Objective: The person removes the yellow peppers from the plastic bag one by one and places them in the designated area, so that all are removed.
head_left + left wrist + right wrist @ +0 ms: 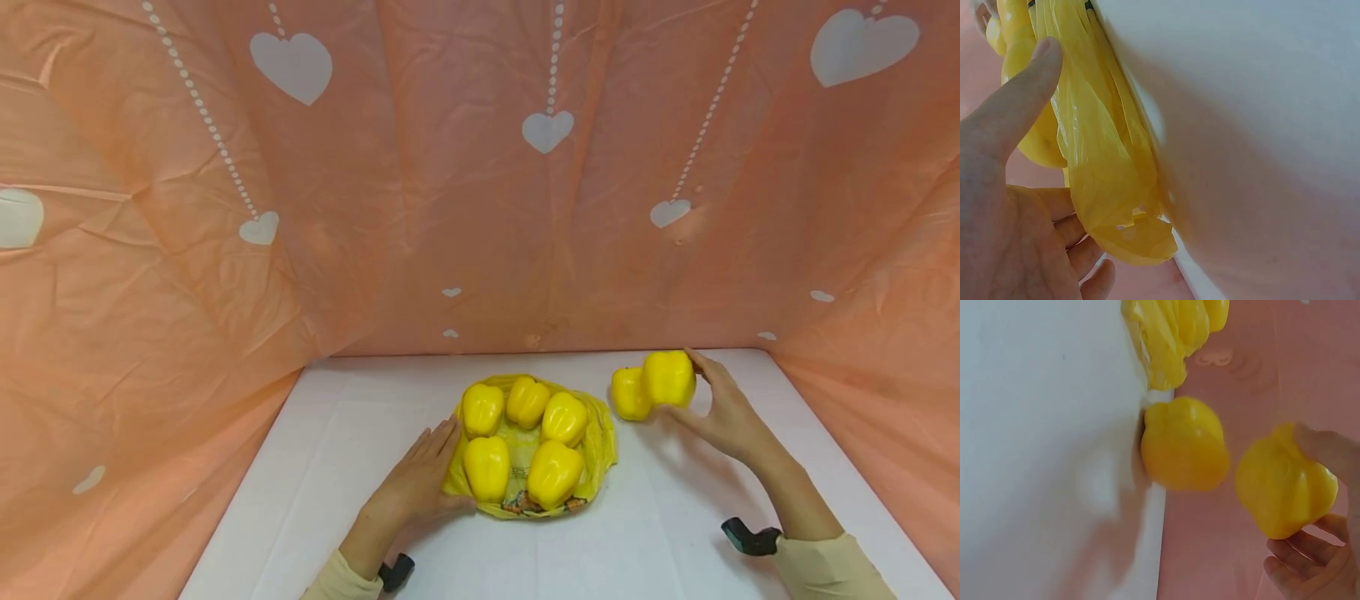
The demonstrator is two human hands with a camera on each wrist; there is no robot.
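Note:
A yellow bell pepper (670,379) is held in my right hand (723,417), between thumb and fingers. In the right wrist view this pepper (1285,484) is raised off the table, apart from a second bell pepper (1185,450) that stands on the surface. At the centre, a yellow plastic bag (603,446) lies with its edge spread round several yellow bell peppers (487,468). My left hand (420,475) rests against the bag's left side, its fingers extended. Seen from the left wrist, the thumb lies along the bunched bag (1104,156).
A white table (330,467) carries everything. Behind it and at both sides hangs a pink sheet (480,208) with white hearts. Black devices (750,537) are worn at both wrists.

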